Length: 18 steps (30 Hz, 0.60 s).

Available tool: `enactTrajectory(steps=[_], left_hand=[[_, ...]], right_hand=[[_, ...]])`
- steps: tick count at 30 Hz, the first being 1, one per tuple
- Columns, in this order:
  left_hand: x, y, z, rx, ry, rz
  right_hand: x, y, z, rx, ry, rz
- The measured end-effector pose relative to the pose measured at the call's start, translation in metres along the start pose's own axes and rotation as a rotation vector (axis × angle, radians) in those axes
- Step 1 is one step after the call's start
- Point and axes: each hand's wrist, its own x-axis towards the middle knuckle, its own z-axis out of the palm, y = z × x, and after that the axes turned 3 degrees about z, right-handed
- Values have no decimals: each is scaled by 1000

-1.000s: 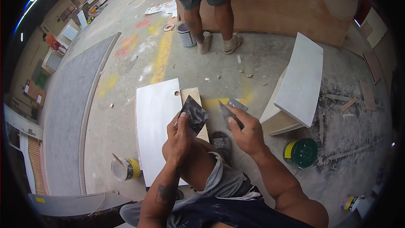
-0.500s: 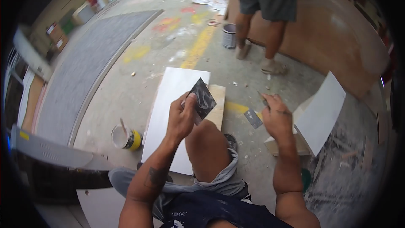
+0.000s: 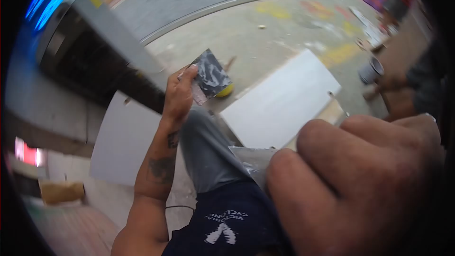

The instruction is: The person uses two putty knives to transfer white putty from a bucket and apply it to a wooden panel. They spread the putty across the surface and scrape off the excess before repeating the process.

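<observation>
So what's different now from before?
The view swung round, and the right hand came up very close, holding a grey blade. The left hand still grips the smeared dark plate.

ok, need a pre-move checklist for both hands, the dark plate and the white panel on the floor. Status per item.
1. Left hand grip on dark plate: ok, held near one corner.
2. Right hand grip on flat blade: cannot tell, fingertips hidden.
3. Blade apart from plate: ok, visible gap.
4. White panel free of loose items: ok on the part in view.
5. Yellow tub contents: cannot tell, plate covers most of it.
6. Camera view unobstructed: not ok, right hand fills the lower right.
</observation>
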Motion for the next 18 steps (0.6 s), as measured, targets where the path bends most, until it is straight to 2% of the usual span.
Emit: enactTrajectory(steps=[3,4,5,6,7,9,12,15,18], left_hand=[[-24,-3,-97,-90,126,10],[-43,8,-28,-21,199,-37],[-46,-4,-65,-46,259,-27],[-52,4,-75,-58,305,-32],[-64,6,-74,-63,363,-50],[-77,12,-70,156,441,34],[-94,-3,-107,-251,507,-92],[-104,-39,-141,-339,658,-74],[-113,-47,-147,-335,740,-46]], right_hand=[[69,-56,23,7,-49,-209],[39,-7,19,94,-57,-245],[58,-25,28,90,-76,-283],[65,-30,28,96,-82,-313],[65,-27,31,116,-90,-334],[76,-35,39,125,-122,-370],[85,-40,48,176,-149,-390],[89,-47,53,202,-167,-400],[94,-47,57,216,-191,-413]])
